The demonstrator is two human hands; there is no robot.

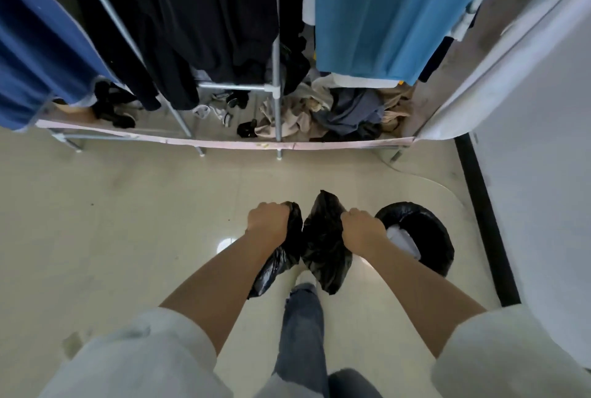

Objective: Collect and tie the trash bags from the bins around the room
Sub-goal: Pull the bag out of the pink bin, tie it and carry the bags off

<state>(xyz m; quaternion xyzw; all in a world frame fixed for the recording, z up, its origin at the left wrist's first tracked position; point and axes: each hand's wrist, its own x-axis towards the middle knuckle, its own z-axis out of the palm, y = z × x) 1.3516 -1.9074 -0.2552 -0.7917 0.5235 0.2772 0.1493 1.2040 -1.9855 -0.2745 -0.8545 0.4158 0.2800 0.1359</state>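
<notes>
A black trash bag [323, 247] is held up over the pale floor [112, 221], in front of the person's legs; it is gripped by both hands at once. The left hand [268, 220] is curled into a fist round one bunched part of the film; the right hand [363, 229] is fisted round another part, with a flap standing up between the two fists; fingertips are hidden under the knuckles, so how deep the wrap goes cannot be told.

The bag is judged thin, soft and light; it hangs limp and crinkled with little bulge, so not much content is assumed. The film looks glossy and likely slippery; it is best taken at the gathered mouth edges, as now, with enough slack left above the fists for a knot; tearing is a risk if pulled hard.

A lined bin [415, 237] stands just right of the right hand, near the white wall [537, 173]; something white is seen inside it. A clothes rack [276, 87] with hanging garments and a pile of clothes is seen further off.
</notes>
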